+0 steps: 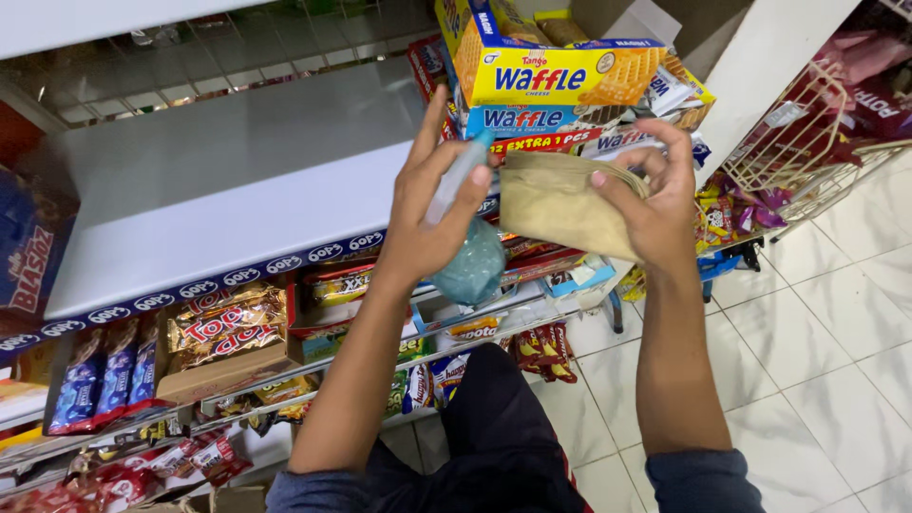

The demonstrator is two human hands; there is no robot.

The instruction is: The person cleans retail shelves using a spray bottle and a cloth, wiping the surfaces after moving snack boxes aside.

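The left hand (432, 223) wraps its grip closed around a translucent blue plastic spray bottle (472, 256), nozzle end up beside the forefinger, body hanging below the palm. The right hand (655, 204) pinches a folded tan cloth (556, 199) between thumb and fingers, held flat just beside the bottle (near enough to catch spray). Both hover over the bare white shelf (237, 180), just before the stacked yellow and blue waffle boxes (551, 81).

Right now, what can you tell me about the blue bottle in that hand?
The spray bottle is see-through blue plastic with a round, bulging body and a paler, slimmer neck and top. It hangs tilted, top up, body down. The left hand grips it around the neck, fingers over the top. It hovers in front of the snack shelves, just left of the tan cloth in the right hand, close to it.
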